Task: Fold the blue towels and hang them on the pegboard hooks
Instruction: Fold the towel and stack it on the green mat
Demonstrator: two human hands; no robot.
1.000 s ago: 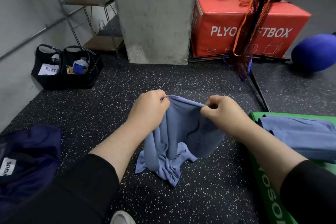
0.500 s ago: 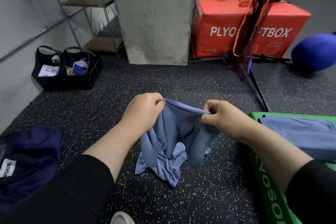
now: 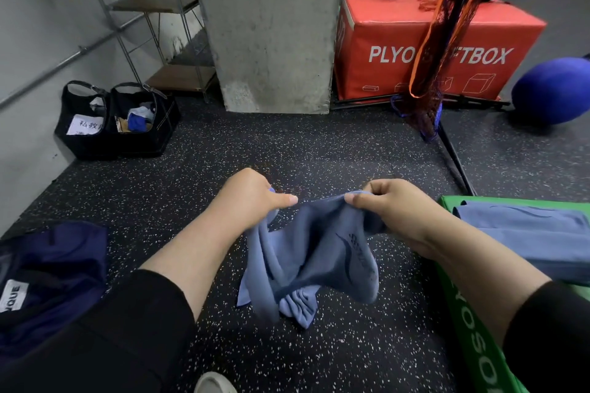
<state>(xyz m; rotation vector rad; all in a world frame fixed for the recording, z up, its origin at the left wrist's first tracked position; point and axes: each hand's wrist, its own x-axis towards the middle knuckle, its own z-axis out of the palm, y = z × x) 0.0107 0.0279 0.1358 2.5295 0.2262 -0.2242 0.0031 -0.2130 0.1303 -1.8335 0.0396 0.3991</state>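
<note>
While both hands, left [image 3: 247, 198] and right [image 3: 391, 209], pinch the towel [image 3: 314, 265] top edge, its bulk hangs bunched below them.

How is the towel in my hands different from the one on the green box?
The held towel hangs crumpled, pinched by the left hand and right hand; the towel on the green box lies folded flat, untouched. The held one trails onto the floor; the other rests on the green box. Both are blue.

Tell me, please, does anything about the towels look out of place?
The blue towel held by the left hand and right hand hangs bunched, its lower end crumpled on the floor.
</note>
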